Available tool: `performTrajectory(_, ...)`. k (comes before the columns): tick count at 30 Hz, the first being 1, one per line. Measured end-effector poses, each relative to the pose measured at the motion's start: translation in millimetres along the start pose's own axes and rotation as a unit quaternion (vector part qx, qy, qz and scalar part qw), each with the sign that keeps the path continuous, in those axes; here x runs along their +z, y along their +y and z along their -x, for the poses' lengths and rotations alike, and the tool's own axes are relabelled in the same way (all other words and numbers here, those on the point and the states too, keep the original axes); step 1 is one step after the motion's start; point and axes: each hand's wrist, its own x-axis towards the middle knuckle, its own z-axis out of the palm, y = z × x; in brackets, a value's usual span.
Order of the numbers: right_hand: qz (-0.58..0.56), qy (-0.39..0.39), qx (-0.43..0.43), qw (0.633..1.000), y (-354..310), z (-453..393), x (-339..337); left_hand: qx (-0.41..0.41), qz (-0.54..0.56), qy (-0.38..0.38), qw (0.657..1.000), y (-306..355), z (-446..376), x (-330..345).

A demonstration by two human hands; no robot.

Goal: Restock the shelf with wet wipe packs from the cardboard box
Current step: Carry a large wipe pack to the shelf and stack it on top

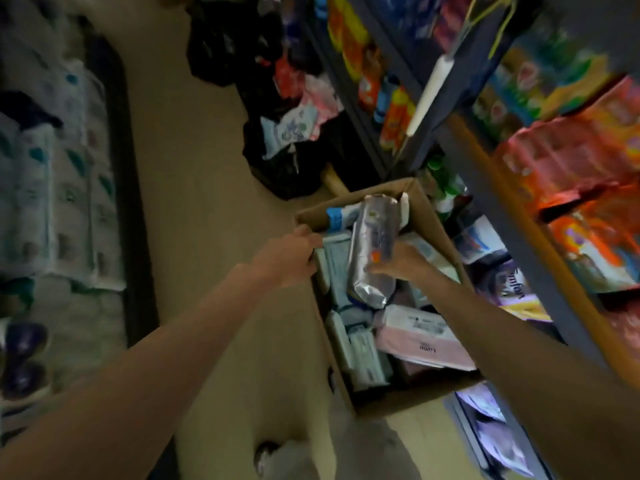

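An open cardboard box stands on the floor beside the shelf, filled with several wet wipe packs in pale blue, green and pink. My right hand grips a silver wet wipe pack and holds it upright above the box's contents. My left hand grips the box's left rim, fingers curled over the edge. A pink pack lies flat in the near right part of the box. The shelf rises to the right of the box, its levels crowded with colourful packs.
Stacked paper rolls in plastic wrap line the left side of the aisle. Black bags with packaged goods sit on the floor beyond the box. Purple packs fill the low shelf at bottom right. Beige floor runs between.
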Motion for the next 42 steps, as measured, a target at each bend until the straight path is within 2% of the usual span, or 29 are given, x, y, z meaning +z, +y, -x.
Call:
performTrajectory(4, -0.031, 0.046, 0.082, 0.995, -20, -45, 31, -0.027, 0.050, -0.027, 0.998, -10, -30, 26)
performTrajectory(8, 0.014, 0.076, 0.136, 0.988, -42, -78, 56, -0.063, 0.086, -0.021, 0.994, -29, -43, 38)
performTrajectory(11, -0.024, 0.100, 0.172, 0.980, -39, -100, 57, -0.083, 0.090, -0.033, 0.992, -47, -47, 44)
performTrajectory(18, -0.040, 0.105, 0.180, 0.977, -30, -105, 45, -0.102, 0.143, -0.034, 0.984, -47, -46, 59)
performTrajectory(21, -0.176, 0.073, 0.156, 0.969, -22, -101, 29, -0.101, 0.162, -0.033, 0.981, -39, -46, 55)
performTrajectory(23, -0.316, 0.043, 0.146, 0.937, -17, -94, 22, -0.127, 0.207, -0.016, 0.970, -31, -49, 44)
performTrajectory(26, -0.426, -0.064, 0.153, 0.889, -17, -66, 10, -0.165, 0.317, 0.024, 0.934, -17, -49, 21)
performTrajectory(29, -0.474, -0.118, 0.102, 0.866, -32, -39, -7, -0.182, 0.435, 0.016, 0.882, -10, -34, 3)
performTrajectory(30, -0.480, -0.131, 0.071, 0.864, -42, -29, -14, -0.190, 0.485, 0.002, 0.854, -11, -28, -1)
performTrajectory(33, -0.495, -0.165, -0.050, 0.851, -85, 14, -36, -0.212, 0.636, -0.047, 0.740, -23, -1, -13)
performTrajectory(35, -0.492, -0.189, -0.134, 0.839, -116, 48, -45, -0.187, 0.685, -0.058, 0.701, -38, 26, -29)
performTrajectory(38, -0.469, -0.242, -0.245, 0.813, -165, 99, -49, -0.136, 0.722, 0.015, 0.678, -68, 81, -58)
performTrajectory(42, -0.415, -0.279, -0.342, 0.796, -238, 175, -24, -0.106, 0.752, 0.139, 0.636, -105, 174, -86)
